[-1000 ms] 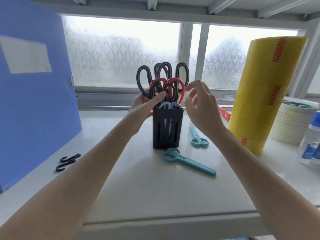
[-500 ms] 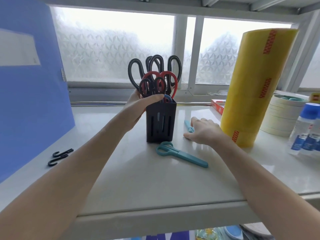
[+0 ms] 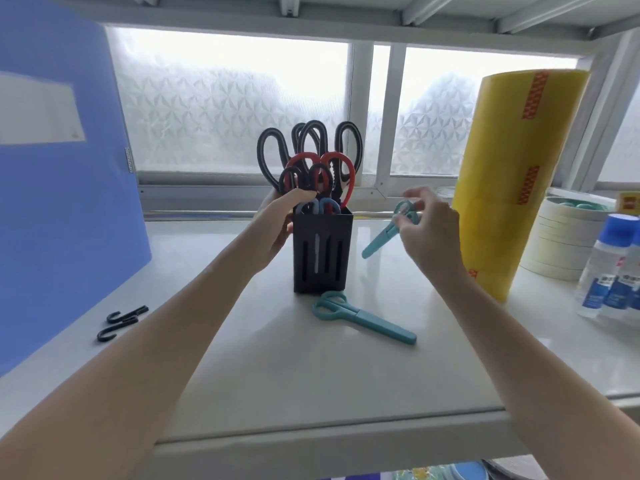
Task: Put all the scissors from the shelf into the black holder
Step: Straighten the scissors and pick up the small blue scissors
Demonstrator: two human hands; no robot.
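The black holder [image 3: 322, 252] stands mid-shelf, filled with several scissors: black-handled ones [image 3: 273, 154], a red-handled pair [image 3: 341, 168] and small blue-handled ones. My left hand [image 3: 277, 223] grips the holder's upper left side, thumb on its rim. My right hand [image 3: 427, 230] is raised just right of the holder and holds a small teal pair of scissors [image 3: 381, 239] by the handles, its capped blade pointing down-left. A larger teal pair of scissors [image 3: 362, 317] lies flat on the shelf in front of the holder.
A blue folder [image 3: 65, 188] stands at the left with two black hooks [image 3: 121, 322] beside it. A tall yellow tape roll [image 3: 512, 174], stacked masking tape rolls [image 3: 564, 244] and glue bottles [image 3: 609, 282] fill the right. The shelf's front edge [image 3: 329, 441] is near me.
My right hand picked the small teal scissors up off the shelf and lifted them beside the holder. My left hand stays on the holder.
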